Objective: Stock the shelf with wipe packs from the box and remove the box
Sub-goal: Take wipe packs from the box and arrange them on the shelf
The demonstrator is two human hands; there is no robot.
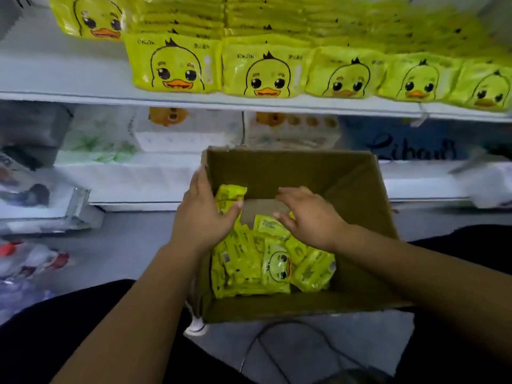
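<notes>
Person's dark-clad legs flank the grey floor [133, 245] at the near edge; both bare forearms reach forward into the box [357, 195]. The box stands on the floor between the knees, top open, flaps out of the way.

Contents: loose yellow packs [249, 270] heaped in the near-left part of the box, some on edge, one showing its duck face. The far-right part of the bottom is bare cardboard.

Left hand [203, 217] – at the box's left wall, gripping one pack [230, 194]. The thumb lies across the pack's face and the fingers run up behind it along the wall. This pack stands upright, its top above the heap.

Right hand [307, 217] – over the heap, palm down, fingers spread and slightly bent, holding nothing. Whether the fingertips touch the packs below cannot be told.

Beyond the box, the lower shelf [415, 187] carries white tissue bundles [105, 139] and blurred blue packaging to the right.

Above it, the shelf [83, 97] holds a front row [177, 67] of yellow duck-face packs standing side by side from centre-left to the right edge, with further packs stacked behind. The left end of this shelf is bare white board
</notes>
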